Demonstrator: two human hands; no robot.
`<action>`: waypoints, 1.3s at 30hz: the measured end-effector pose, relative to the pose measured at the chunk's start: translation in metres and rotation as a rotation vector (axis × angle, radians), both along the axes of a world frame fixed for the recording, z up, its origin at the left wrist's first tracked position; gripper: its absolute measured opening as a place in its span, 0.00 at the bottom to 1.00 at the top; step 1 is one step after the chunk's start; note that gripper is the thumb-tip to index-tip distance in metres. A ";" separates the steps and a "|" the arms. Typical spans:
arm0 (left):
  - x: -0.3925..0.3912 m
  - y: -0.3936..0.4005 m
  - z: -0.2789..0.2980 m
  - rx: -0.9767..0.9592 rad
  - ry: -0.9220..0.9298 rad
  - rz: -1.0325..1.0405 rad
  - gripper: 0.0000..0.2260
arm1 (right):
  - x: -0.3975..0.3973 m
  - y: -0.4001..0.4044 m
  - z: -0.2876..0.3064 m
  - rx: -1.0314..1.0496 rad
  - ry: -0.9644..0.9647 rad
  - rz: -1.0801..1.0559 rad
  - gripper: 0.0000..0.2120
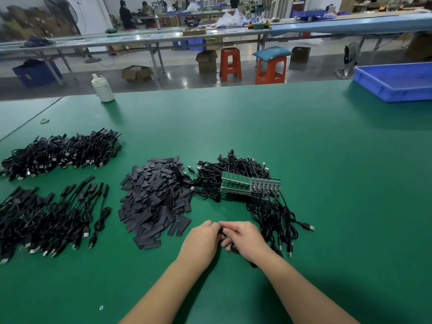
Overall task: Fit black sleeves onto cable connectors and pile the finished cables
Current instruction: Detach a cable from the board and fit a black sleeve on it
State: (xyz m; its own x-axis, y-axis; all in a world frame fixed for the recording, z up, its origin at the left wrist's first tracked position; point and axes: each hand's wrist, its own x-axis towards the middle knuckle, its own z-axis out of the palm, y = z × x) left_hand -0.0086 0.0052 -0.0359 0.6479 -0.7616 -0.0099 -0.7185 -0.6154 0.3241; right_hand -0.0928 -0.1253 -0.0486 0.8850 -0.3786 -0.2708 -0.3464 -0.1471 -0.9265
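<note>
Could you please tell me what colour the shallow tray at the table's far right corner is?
Blue; the plastic tray shows plainly in the head view.

Both bare forearms reach forward and converge at mid-frame. Left hand [203, 239] has fingers curled inward, knuckles up. Right hand [245, 238] meets it, fingertips touching, fingers bent in a pinch (whatever they hold is hidden between the two hands).

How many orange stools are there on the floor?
2. One orange stool stands bare beyond the green table; the other stool, just to its right, has a blue cushion on top. More may be hidden elsewhere.
</note>
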 end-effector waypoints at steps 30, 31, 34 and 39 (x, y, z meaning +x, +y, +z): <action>-0.024 0.024 0.004 -0.656 0.768 0.334 0.10 | 0.010 0.011 0.040 0.261 -0.209 -0.128 0.05; -0.024 0.027 0.005 -0.676 0.877 0.317 0.14 | 0.014 0.014 0.047 0.293 -0.244 -0.149 0.05; -0.024 0.034 0.006 -0.719 1.028 0.250 0.19 | 0.025 0.024 0.066 0.422 -0.320 -0.195 0.07; -0.016 0.044 0.015 -0.906 1.113 0.385 0.14 | 0.034 0.037 0.079 0.610 -0.399 -0.238 0.07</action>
State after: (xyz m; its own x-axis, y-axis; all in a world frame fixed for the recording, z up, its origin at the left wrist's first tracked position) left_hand -0.0250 0.0488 -0.0209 0.7844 -0.5671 -0.2514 0.3062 0.0014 0.9520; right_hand -0.0586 -0.0878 0.0300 0.8730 -0.4571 -0.1702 0.0726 0.4668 -0.8814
